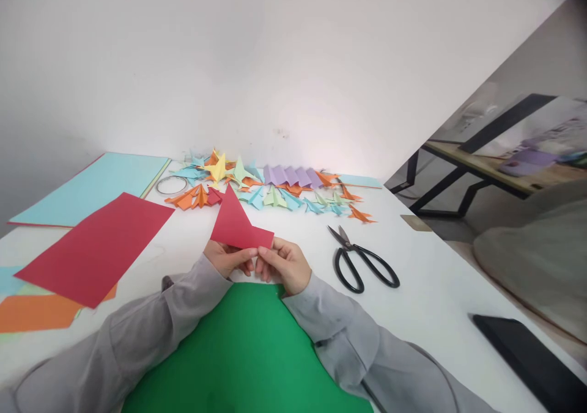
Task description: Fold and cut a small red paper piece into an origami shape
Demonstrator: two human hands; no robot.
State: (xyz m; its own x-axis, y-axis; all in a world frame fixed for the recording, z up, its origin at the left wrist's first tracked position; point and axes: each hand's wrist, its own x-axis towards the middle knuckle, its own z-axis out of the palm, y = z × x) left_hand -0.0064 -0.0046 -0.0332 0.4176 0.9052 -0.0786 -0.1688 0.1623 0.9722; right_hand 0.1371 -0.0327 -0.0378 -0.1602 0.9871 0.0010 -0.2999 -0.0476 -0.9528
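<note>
Between my two hands is a folded piece of red paper (236, 222), raised above the table with a pointed tip upward and a short flap to the right. My left hand (229, 259) pinches its lower edge, thumb in front. Close beside it, my right hand (285, 264) grips the lower right part between thumb and fingers. The two thumbs nearly meet at the bottom edge. Below the hands lies a green sheet (247, 352). The fingers behind the paper are partly hidden.
Black-handled scissors (353, 255) lie partly open at right. Folded paper shapes (275, 196) line the wall. A red sheet (98, 248), orange paper (39, 313) and a light-blue sheet (110, 184) are at left, near a wire ring (172, 184). A black flat object (527, 358) sits lower right.
</note>
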